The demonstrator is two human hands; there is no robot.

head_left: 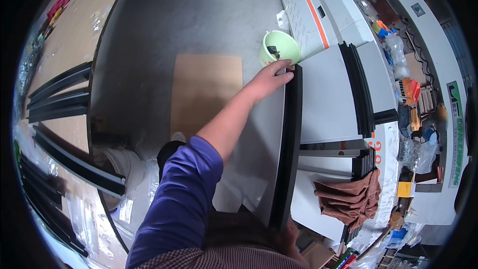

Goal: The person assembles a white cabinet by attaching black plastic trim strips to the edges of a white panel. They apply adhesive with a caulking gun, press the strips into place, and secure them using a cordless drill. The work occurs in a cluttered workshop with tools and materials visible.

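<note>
A long black bar-like profile (pixel 291 139) runs away from my body, right of centre, with a narrow grey strip along its left side. At its far end my left hand (pixel 274 75) has its fingers bent over the end and the thumb against the side. The purple-sleeved left forearm crosses the middle of the view. Close to my body, at the bar's near end, a small part of my right hand (pixel 290 235) shows. Its fingers are hidden, so its grip cannot be made out.
A pale green bucket (pixel 280 49) stands just past the bar's far end. Cardboard (pixel 206 82) lies on the floor. More black profiles (pixel 79 162) rest on the left table (pixel 112 0), one overhanging its edge. To the right are white panels (pixel 326 97), stacked profiles (pixel 358 89) and a brown cloth (pixel 348 197).
</note>
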